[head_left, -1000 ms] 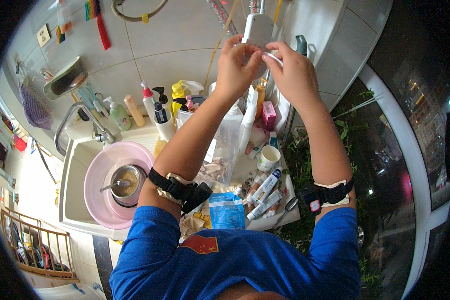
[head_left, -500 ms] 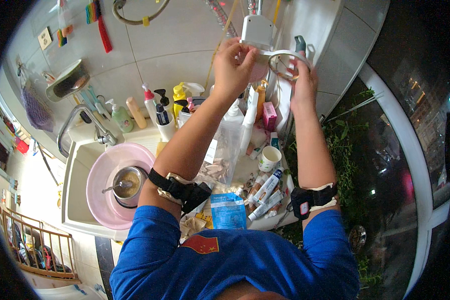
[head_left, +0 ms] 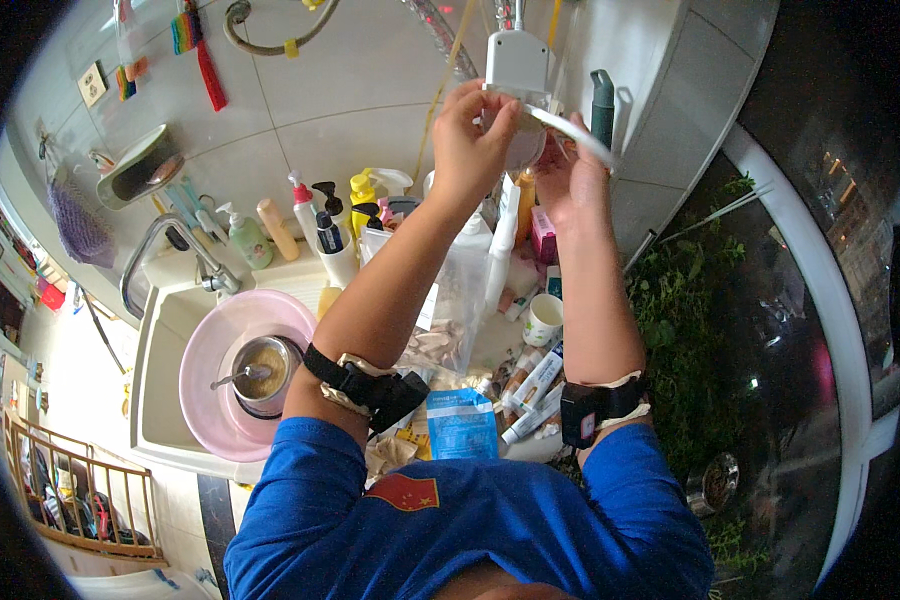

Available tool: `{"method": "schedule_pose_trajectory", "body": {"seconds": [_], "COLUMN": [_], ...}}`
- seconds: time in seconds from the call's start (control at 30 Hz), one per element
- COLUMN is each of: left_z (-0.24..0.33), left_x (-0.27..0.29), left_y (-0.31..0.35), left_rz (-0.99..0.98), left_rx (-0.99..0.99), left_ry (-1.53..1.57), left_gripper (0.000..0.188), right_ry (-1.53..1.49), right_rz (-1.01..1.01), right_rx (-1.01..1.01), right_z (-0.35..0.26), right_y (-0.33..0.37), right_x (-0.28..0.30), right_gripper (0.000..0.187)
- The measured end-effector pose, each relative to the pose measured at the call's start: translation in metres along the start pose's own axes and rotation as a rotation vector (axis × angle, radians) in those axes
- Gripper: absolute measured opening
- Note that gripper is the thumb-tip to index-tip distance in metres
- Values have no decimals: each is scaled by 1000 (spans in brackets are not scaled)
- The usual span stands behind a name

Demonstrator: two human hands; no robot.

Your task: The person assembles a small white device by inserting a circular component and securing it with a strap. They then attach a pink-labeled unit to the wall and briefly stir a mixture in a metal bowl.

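A white ring-shaped piece with a short arm appears nearly edge-on, its right end blurred by motion. Pinching that arm is my left hand, raised in front of the white wall-mounted box. My right hand is under the ring, palm up, fingers partly spread; the ring covers some of them, so contact is unclear. Between the hands, below the box, shows a translucent round disc. A dark green tube-shaped item hangs on the wall just to the right.
Pump bottles and a paper cup crowd the counter below, with several tubes and a blue pouch. At left, a pink basin holding a metal pot sits in the sink. Plants grow at right.
The ring has turned from showing its round opening to nearly edge-on. My right hand has moved left and down, off the ring's right side to beneath it. My left hand stays almost in place.
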State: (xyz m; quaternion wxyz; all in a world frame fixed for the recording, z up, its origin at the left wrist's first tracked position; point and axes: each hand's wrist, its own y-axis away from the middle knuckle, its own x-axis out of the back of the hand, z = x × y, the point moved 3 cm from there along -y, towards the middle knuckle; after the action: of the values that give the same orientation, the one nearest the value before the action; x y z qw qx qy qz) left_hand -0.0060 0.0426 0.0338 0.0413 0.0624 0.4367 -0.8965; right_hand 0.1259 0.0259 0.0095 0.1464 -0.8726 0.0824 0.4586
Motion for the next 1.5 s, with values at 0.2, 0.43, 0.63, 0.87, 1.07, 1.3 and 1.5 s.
{"method": "schedule_pose_trajectory", "body": {"seconds": [0.2, 0.43, 0.63, 0.87, 1.07, 1.3, 1.5], "left_z": [1, -12, -12, 3, 23, 26, 23], "left_x": [-1, 5, 4, 9, 15, 17, 19], "left_y": [2, -1, 0, -1, 2, 0, -5], "left_rz": [-7, -22, -49, 59, 108, 69, 74], "left_rx": [-2, -50, -102, -154, -381, -217, -126], "left_ry": [-9, -104, -107, -190, -264, -116, -120], "left_gripper": [15, 14, 11, 11, 8, 9, 10], "right_ry": [245, 287, 273, 236, 182, 131, 81], "right_rz": [-68, -57, -135, -184, -73, -94, -134], "right_rx": [66, 265, 214, 229, 260, 328, 413], "right_z": [5, -10, -4, 6, 9, 9, 6], "right_y": [15, 8, -7, -13, -8, -4, -1], "right_x": [-13, -15, -12, -21, -29, -30, -34], "right_gripper": [36, 25, 30, 31, 33, 30, 31]}}
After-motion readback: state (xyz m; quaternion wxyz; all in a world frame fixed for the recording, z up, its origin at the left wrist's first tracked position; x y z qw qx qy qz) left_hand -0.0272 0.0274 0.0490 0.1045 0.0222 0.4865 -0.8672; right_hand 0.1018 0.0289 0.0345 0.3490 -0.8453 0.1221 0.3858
